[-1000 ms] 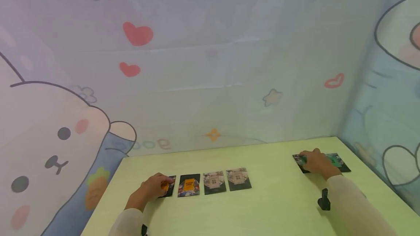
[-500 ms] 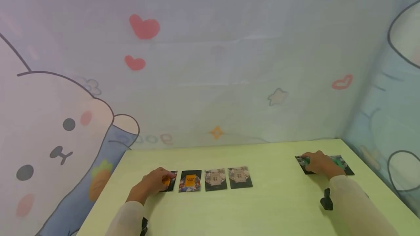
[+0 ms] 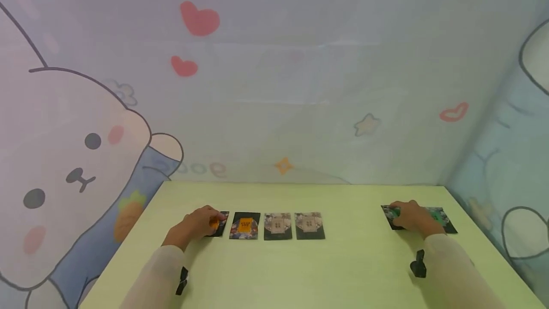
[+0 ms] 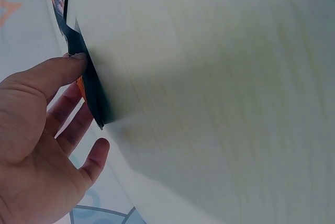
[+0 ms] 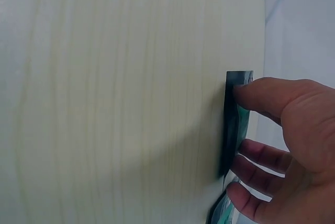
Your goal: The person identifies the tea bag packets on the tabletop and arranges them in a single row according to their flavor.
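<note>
At the left end of a row, my left hand (image 3: 194, 225) pinches a small flat packet (image 3: 223, 223), dark with an orange label. The left wrist view shows the thumb against the dark edge of this packet (image 4: 95, 98), fingers behind it and the little finger free. Far to the right, my right hand (image 3: 411, 217) holds a dark packet with green print (image 3: 389, 213), partly covered by the hand. In the right wrist view, thumb and fingers lie along that green packet (image 5: 230, 124). A second green packet (image 3: 442, 218) lies just right of it.
Beside the left hand's packet lie another orange-labelled packet (image 3: 245, 225) and two beige ones, the nearer beige packet (image 3: 278, 226) and the farther beige packet (image 3: 310, 226). The pale table (image 3: 334, 271) ends at a cartoon-printed cloth wall (image 3: 274, 85) behind and at the sides.
The head view has shifted and levelled a little. Both hands stay at the same packets, and the row keeps its order.
</note>
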Motion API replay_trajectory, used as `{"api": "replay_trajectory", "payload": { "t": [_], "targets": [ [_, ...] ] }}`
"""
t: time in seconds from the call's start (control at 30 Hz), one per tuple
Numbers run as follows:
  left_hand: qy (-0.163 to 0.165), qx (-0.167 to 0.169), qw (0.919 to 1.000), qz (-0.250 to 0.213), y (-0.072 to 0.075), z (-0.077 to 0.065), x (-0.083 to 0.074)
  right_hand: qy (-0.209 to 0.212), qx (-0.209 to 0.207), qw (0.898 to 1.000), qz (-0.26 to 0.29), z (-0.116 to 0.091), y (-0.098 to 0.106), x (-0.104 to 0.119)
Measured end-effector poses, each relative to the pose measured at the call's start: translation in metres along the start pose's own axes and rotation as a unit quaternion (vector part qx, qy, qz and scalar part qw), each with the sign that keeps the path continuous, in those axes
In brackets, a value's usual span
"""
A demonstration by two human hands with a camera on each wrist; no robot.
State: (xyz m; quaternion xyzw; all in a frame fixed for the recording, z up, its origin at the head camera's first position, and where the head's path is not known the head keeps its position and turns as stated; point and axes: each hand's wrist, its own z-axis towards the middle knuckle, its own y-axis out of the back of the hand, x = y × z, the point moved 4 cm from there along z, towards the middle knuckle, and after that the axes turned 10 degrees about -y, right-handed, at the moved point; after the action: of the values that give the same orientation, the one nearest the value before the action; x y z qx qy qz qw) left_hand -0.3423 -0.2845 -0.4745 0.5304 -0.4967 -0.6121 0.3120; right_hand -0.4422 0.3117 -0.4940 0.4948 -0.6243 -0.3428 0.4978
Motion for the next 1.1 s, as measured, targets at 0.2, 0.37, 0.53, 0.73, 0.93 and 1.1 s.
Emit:
{"api": "replay_trajectory", "payload": {
  "t": [0.2, 0.37, 0.53, 0.73, 0.93, 1.1],
  "targets": [
    [-0.005, 0.006, 0.9999, 0.006, 0.003, 0.003, -0.001, -0.006, 0.004, 1.0, -0.003, -0.002, -0.005, 0.003],
    [-0.003, 0.011, 0.9999, 0.008, 0.005, 0.004, -0.001, -0.004, 0.005, 1.0, 0.004, -0.006, -0.008, 0.008],
    [-0.003, 0.009, 1.0, 0.001, 0.001, 0.001, -0.001, 0.007, -0.007, 1.0, -0.002, -0.01, -0.006, 0.014],
    [0.0, 0.006, 1.0, 0.006, -0.001, 0.001, 0.0, 0.018, -0.015, 1.0, 0.002, -0.014, -0.007, 0.02],
    [0.006, 0.008, 0.9999, 0.0, -0.001, 0.003, 0.0, 0.026, -0.019, 0.999, 0.015, -0.017, -0.01, 0.031],
    [0.008, 0.012, 0.9999, 0.001, -0.002, 0.001, 0.002, 0.025, -0.02, 0.999, 0.022, -0.017, -0.018, 0.039]
  ]
}}
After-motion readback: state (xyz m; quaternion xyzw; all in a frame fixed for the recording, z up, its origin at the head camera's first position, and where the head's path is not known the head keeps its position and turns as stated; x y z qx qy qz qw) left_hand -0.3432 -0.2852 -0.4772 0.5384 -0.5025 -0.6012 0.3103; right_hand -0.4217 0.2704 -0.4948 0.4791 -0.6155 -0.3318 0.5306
